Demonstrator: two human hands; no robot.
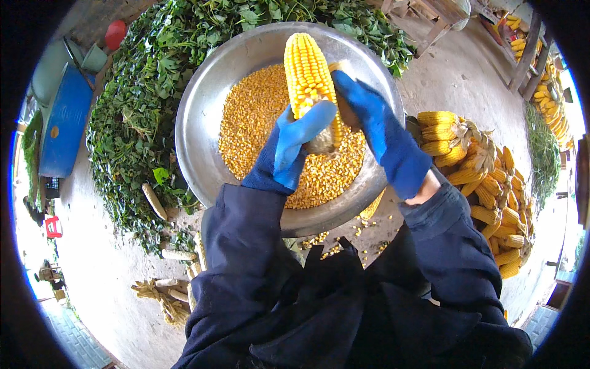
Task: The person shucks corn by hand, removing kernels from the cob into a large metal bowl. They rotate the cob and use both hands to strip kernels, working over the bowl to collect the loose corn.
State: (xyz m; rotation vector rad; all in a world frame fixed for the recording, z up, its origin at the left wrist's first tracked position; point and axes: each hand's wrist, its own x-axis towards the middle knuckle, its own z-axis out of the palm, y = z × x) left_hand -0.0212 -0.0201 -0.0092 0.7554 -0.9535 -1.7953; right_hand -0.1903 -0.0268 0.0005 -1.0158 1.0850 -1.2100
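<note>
My left hand (pixel 302 138), in a blue coated work glove, grips the lower end of a yellow ear of corn (pixel 308 69) with its thumb across it. The ear stands tip up over a wide metal basin (pixel 198 110), and part of its lower end shows bare of kernels. My right hand (pixel 368 115), gloved the same way, is at the ear's right side, its fingers curled around something pale and brownish that is mostly hidden; I cannot tell what it is. Loose corn kernels (pixel 253 110) cover the basin's bottom.
Leafy green vines (pixel 133 115) are heaped behind and left of the basin. Bare corn cobs (pixel 154 201) and husks (pixel 168 306) lie on the floor at left. Bundled ears of corn (pixel 488 189) are piled at right. A blue container (pixel 67 122) stands far left, a wooden frame (pixel 433 34) upper right.
</note>
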